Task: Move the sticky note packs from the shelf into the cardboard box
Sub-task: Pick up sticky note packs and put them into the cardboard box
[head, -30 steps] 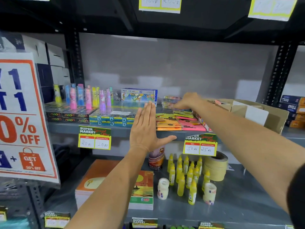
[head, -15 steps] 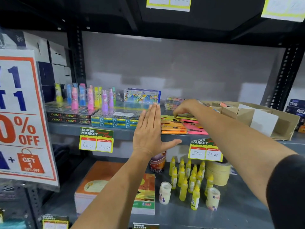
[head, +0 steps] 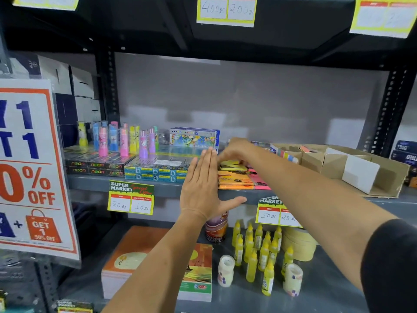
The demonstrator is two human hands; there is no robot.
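Observation:
Sticky note packs lie stacked on the grey shelf [head: 90,182]: orange packs [head: 234,180] in front, a pink pack [head: 262,185] to their right, a yellow pack [head: 232,165] on top. My left hand [head: 200,190] stands flat and upright against the left side of the stack, fingers together, thumb out, holding nothing. My right hand [head: 239,150] reaches across from the right, its fingers curled down around the yellow pack. The open cardboard box [head: 388,175] sits on the same shelf to the right, with dividers and a few packs inside.
Left of the stack are blue boxes [head: 155,171], black neon boxes [head: 94,166], coloured tubes [head: 124,141] and a pastel box [head: 194,137]. The lower shelf holds yellow glue bottles [head: 255,251], tape rolls [head: 297,245] and notebooks [head: 140,263]. A sale poster [head: 29,168] hangs at left.
My right hand has come forward and left from the back of the shelf and closed onto the yellow pack. My left hand has stayed flat beside the stack.

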